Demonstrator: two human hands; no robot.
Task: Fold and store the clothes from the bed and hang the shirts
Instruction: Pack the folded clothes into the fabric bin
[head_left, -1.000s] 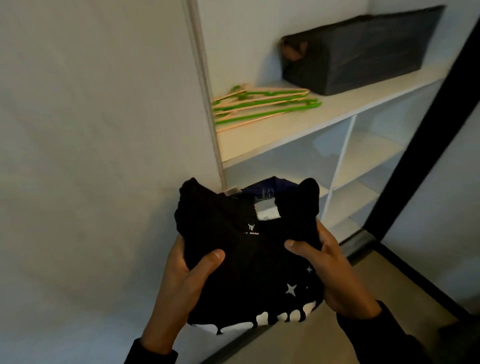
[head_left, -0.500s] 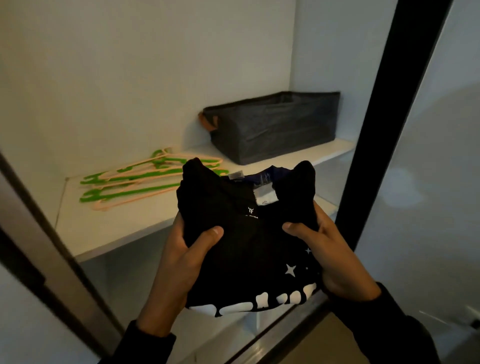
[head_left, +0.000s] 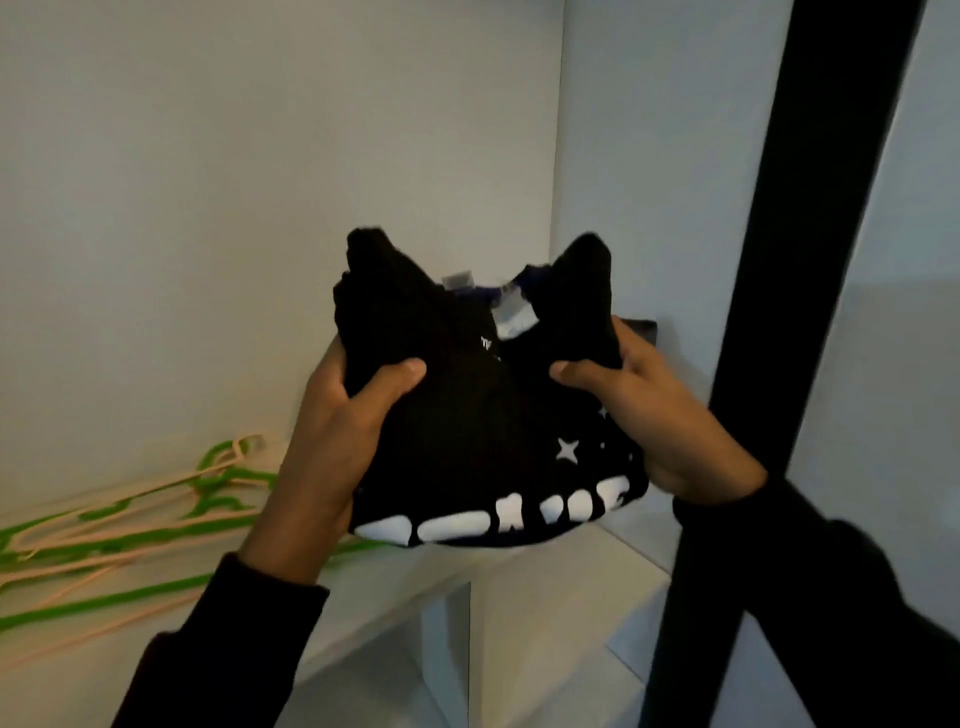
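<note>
Holding the folded black garment (head_left: 483, 415) above the shelf (head_left: 561, 582), left hand (head_left: 343, 431) and right hand (head_left: 660, 415) grip its sides; folding appears done, storing remains, hangers (head_left: 130, 525) lie unused.

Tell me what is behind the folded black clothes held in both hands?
Behind the folded black clothes only a dark corner of the fabric storage box shows past the right hand; the rest is covered. The white shelf lies below, with hangers beside the left hand.

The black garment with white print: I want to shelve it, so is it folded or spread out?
Folded: the black garment with white print is a compact bundle, the left hand and right hand gripping its sides.
</note>
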